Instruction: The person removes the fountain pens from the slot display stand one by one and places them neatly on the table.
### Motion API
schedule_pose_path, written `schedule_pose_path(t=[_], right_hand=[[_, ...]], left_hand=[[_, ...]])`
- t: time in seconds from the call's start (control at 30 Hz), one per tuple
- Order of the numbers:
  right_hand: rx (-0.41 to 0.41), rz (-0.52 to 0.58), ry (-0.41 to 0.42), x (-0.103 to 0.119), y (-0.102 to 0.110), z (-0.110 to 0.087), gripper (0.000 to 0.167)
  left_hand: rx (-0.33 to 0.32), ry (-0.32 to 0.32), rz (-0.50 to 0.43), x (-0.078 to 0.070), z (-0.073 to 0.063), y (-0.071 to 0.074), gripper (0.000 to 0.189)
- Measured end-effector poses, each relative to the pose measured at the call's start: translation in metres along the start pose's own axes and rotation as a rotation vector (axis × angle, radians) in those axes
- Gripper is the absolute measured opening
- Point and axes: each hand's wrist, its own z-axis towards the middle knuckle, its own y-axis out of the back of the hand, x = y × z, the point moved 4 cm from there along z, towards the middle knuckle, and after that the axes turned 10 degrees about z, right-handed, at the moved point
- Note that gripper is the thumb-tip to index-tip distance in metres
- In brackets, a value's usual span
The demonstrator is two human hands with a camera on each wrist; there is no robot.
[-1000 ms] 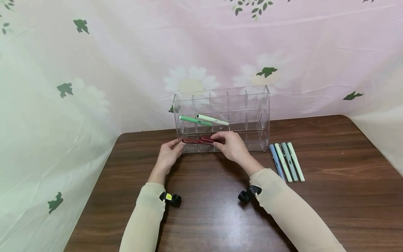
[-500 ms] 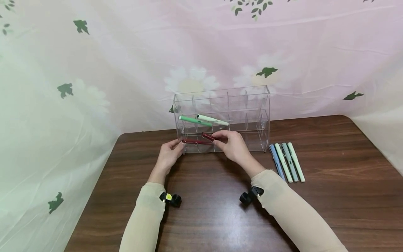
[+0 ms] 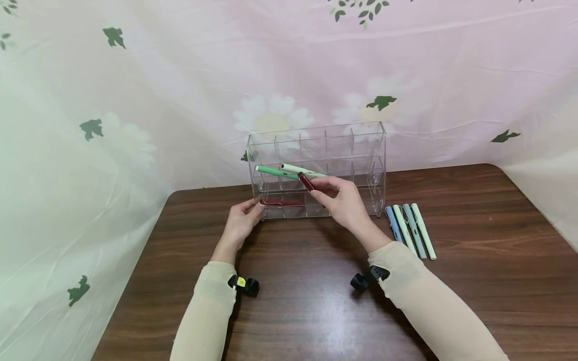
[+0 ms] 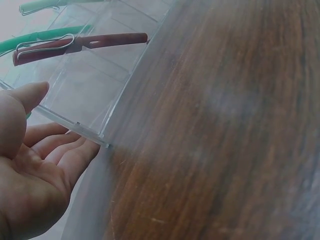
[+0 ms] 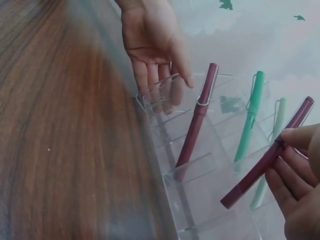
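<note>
A clear acrylic pen rack (image 3: 377, 198) with tiered, divided compartments stands against the back cloth. At its left end, my left hand (image 3: 241, 221) holds the side panel, thumb on one side and fingers on the other in the left wrist view. Between thumb and fingers my right hand (image 3: 346, 203) pinches a dark red pen (image 5: 260, 169), tilted in front of the middle tier. Another dark red pen (image 3: 289, 203) leans in the lowest tier, its clip visible in the left wrist view. A green pen (image 3: 270, 171) and a pale green pen (image 3: 292, 168) slant in the middle tier.
Right of the rack, several capped pens lie side by side on the brown wooden table (image 3: 298, 311), among them a blue pen (image 3: 392, 220) and a pale green pen (image 3: 424, 231). A flower-printed cloth (image 3: 189, 90) hangs behind and at both sides.
My right hand has lifted its dark red pen from beside the other one in the lowest tier, up and slightly right, tilting it. My left hand stays at the rack's left end.
</note>
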Motion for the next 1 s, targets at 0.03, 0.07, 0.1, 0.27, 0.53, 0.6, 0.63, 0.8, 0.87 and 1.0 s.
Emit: schedule_pose_path(t=[0.03, 0.07, 0.1, 0.27, 0.53, 0.6, 0.63, 0.8, 0.87, 1.0], right_hand=[[-0.005, 0.006, 0.004, 0.001, 0.001, 0.0, 0.024], [-0.009, 0.011, 0.005, 0.002, 0.002, 0.0, 0.025], [-0.013, 0.016, 0.005, 0.002, 0.003, 0.0, 0.025], [-0.032, 0.027, 0.001, 0.004, 0.008, -0.001, 0.027], [-0.04, 0.022, 0.011, 0.005, 0.019, -0.004, 0.028], [-0.046, 0.031, 0.022, 0.006, 0.022, -0.005, 0.028], [-0.049, 0.036, 0.027, 0.007, 0.024, -0.006, 0.028], [-0.067, 0.057, 0.047, 0.013, 0.03, -0.01, 0.028], [-0.068, 0.059, 0.05, 0.014, 0.032, -0.011, 0.028], [-0.066, 0.052, 0.061, 0.014, 0.036, -0.014, 0.029]], left_hand=[[0.0, -0.001, 0.002, 0.0, 0.0, 0.0, 0.051], [0.001, -0.001, 0.004, 0.0, 0.0, 0.0, 0.051], [0.001, -0.001, 0.005, 0.0, 0.0, 0.0, 0.051], [0.004, 0.0, 0.005, 0.001, 0.0, 0.0, 0.052], [0.004, 0.003, 0.002, 0.0, 0.0, 0.001, 0.052], [0.004, 0.002, -0.002, 0.0, 0.001, 0.0, 0.052], [0.004, 0.002, -0.004, 0.0, 0.001, 0.0, 0.051], [0.001, 0.001, -0.002, 0.001, 0.001, 0.0, 0.052], [0.0, 0.002, -0.003, 0.0, 0.001, 0.0, 0.052], [-0.002, 0.004, -0.015, 0.001, 0.001, 0.0, 0.052]])
